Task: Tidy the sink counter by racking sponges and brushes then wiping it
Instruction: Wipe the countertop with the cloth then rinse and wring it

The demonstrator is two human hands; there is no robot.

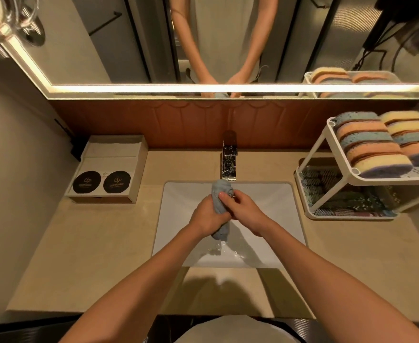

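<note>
Wringing the cloth (220, 230) gripped in left hand (207, 215) and right hand (246, 210): twist opposite ways, low under the twelve-o'clock tap (228, 158), seemingly off.

We take this for a bathroom: a white sink (174, 219) with chrome tap (229, 159) under a lit mirror (134, 45).

The cloth (222, 194) is pale blue-grey, the sink (265, 201) white, the counter (99, 243) beige. The sponges (371, 144) on the cream rack (352, 217) are orange, yellow and speckled blue, with darker backing. The backsplash (178, 125) is reddish-brown with embossed arches; the white box (114, 147) bears two black round labels (87, 181).
</note>
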